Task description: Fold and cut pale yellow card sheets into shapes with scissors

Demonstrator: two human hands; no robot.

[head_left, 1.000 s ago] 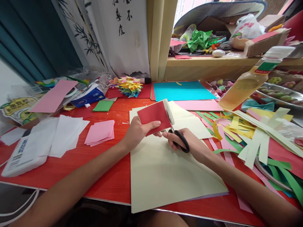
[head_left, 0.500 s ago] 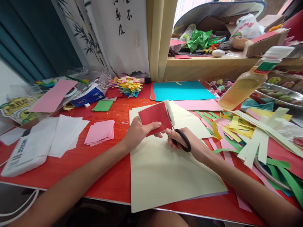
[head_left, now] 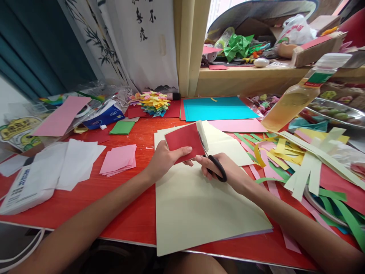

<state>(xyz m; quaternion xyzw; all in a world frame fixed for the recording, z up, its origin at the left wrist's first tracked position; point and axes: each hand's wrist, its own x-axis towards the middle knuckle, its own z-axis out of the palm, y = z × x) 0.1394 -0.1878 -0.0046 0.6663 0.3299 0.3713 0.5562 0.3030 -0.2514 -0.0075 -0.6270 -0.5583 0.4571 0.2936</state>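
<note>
Pinched between the thumb and fingers of my left hand [head_left: 165, 161] is a piece of red paper [head_left: 185, 141], held above the table. A narrow pale strip [head_left: 203, 135] runs along its right edge. My right hand [head_left: 215, 165] grips black-handled scissors [head_left: 219, 167], and their blades lie along the paper's right side, partly hidden behind it and the strip. Below both hands, large cream sheets [head_left: 199, 217] lie on the red table. A stack of pink paper squares [head_left: 118, 160] sits left of my left hand.
Coloured paper strips [head_left: 273, 160] are heaped on the right, in front of a bottle of pale yellow liquid [head_left: 295, 101]. Blue paper [head_left: 221, 108] and a colourful paper cluster [head_left: 155, 102] lie at the back. Green squares [head_left: 122, 127] and white sheets [head_left: 80, 163] are on the left.
The whole view has shifted slightly. The red paper and the scissors keep nearly the same position relative to each other, still held in my two hands.
</note>
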